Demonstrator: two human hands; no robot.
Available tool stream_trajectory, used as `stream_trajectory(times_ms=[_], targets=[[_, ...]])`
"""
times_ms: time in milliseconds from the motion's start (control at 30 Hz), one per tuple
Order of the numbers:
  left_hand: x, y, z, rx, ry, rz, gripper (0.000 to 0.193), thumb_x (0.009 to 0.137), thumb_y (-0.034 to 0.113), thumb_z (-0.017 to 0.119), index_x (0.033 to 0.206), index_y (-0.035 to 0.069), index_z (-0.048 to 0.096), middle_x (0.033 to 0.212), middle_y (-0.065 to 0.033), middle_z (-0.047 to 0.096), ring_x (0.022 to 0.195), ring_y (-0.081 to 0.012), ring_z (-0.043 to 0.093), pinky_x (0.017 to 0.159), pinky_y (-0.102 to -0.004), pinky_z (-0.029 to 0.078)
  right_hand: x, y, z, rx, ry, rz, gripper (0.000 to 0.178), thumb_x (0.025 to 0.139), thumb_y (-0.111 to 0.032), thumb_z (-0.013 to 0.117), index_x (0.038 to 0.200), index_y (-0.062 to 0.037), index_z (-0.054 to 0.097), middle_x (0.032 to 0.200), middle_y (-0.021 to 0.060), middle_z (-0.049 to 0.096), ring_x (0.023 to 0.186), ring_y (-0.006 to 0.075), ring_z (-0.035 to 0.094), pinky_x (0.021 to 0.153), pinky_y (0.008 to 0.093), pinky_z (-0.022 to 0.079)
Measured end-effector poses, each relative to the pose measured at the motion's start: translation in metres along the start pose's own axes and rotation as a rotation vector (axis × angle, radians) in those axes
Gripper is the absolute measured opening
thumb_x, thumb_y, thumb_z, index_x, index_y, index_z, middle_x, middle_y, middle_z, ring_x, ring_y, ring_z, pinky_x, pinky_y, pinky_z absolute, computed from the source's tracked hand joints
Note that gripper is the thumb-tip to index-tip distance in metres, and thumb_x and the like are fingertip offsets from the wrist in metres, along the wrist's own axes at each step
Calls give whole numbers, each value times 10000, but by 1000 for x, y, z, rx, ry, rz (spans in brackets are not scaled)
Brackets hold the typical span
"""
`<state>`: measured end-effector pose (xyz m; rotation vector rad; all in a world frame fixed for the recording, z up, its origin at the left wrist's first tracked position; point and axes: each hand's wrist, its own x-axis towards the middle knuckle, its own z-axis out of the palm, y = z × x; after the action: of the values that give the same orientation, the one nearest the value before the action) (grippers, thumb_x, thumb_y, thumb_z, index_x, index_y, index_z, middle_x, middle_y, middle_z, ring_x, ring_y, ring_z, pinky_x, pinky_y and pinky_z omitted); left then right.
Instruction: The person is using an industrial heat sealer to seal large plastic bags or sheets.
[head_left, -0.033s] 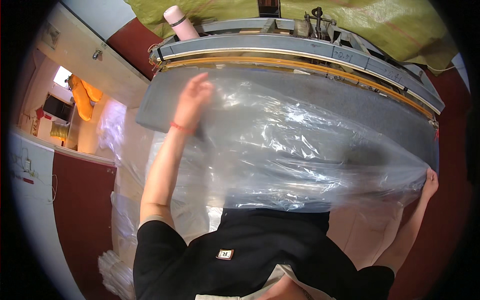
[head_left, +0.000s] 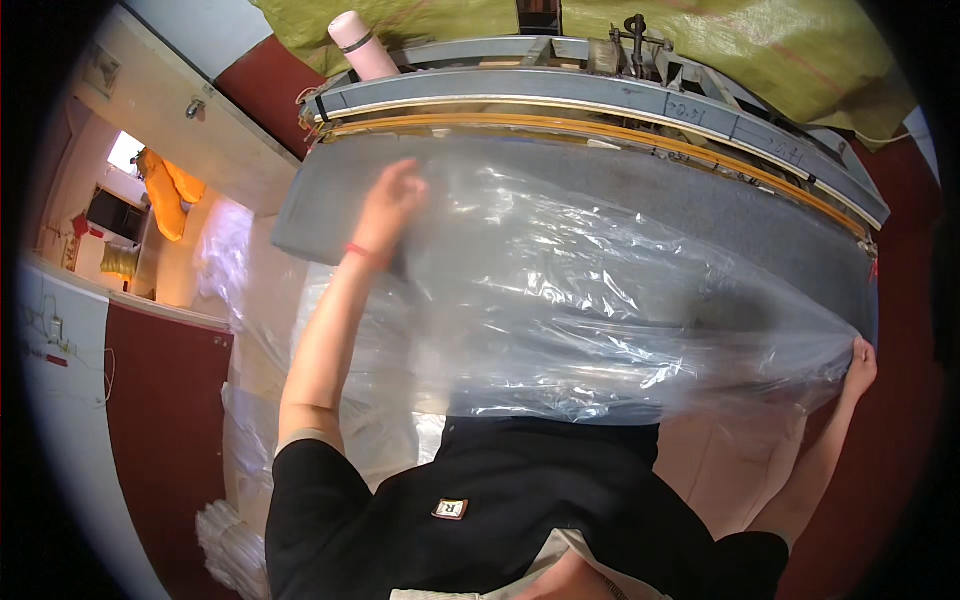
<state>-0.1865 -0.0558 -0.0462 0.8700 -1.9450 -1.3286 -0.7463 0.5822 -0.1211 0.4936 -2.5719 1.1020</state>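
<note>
A large clear plastic sheet (head_left: 570, 290) spreads over the grey padded bench (head_left: 330, 180) in front of me. Its surface is wrinkled and shines in many places. At the far right my right hand (head_left: 861, 365) is closed, pinching the sheet's edge, which is drawn out to a point there. My left hand (head_left: 393, 205), with a red band at the wrist, is at the sheet's left end, over the bench. Motion smears its fingers, so I cannot tell whether they grip the film.
Along the bench's far side runs a metal frame (head_left: 600, 95) with orange strips. A pink bottle (head_left: 362, 47) stands at its left end. Yellow-green woven sheeting (head_left: 720, 60) hangs behind. Bundled clear plastic (head_left: 230, 545) lies low at left, near a doorway.
My left hand has come slightly toward me. The glints on the sheet have shifted a little. My right hand stays at the same place.
</note>
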Motion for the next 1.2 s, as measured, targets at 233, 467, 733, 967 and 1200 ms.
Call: stream_trajectory(times_ms=[233, 467, 733, 967, 1200], targets=[[-16, -4, 10, 478, 132, 133, 569, 686, -87, 535, 1211, 49, 363, 1062, -86, 497, 850, -163, 529, 725, -246, 438, -1, -2, -5, -70, 5, 6, 275, 818, -278, 554, 900, -19, 597, 808, 59, 610, 755, 120, 525, 726, 247, 407], [-25, 7, 19, 900, -114, 583, 230, 772, 106, 546, 965, -16, 573, 1073, -151, 547, 1016, -329, 476, 857, -366, 401, 4, 4, -2, -49, -12, 18, 259, 810, -259, 571, 889, -15, 602, 801, 45, 610, 754, 110, 522, 720, 240, 407], [-48, 14, 19, 948, -119, 405, 200, 759, 188, 594, 806, -6, 610, 915, -152, 605, 795, -278, 550, 674, -341, 451, 1, -1, -3, -45, 2, 46, 259, 815, -258, 565, 888, -13, 605, 788, 39, 607, 743, 104, 515, 716, 237, 405], [-11, 1, 28, 895, 234, 19, 259, 774, 248, 578, 955, 62, 577, 674, -132, 608, 662, -271, 590, 565, -359, 441, 2, -2, -1, -65, 15, 67, 242, 813, -242, 573, 883, -12, 609, 786, 31, 599, 739, 100, 502, 715, 231, 402], [1, -13, 31, 972, 276, 235, 146, 751, 209, 591, 831, 89, 612, 706, -84, 607, 663, -292, 573, 589, -385, 446, 8, 20, -9, 122, 18, 86, 235, 795, -232, 609, 873, -10, 620, 791, -15, 580, 749, 65, 480, 718, 195, 384]])
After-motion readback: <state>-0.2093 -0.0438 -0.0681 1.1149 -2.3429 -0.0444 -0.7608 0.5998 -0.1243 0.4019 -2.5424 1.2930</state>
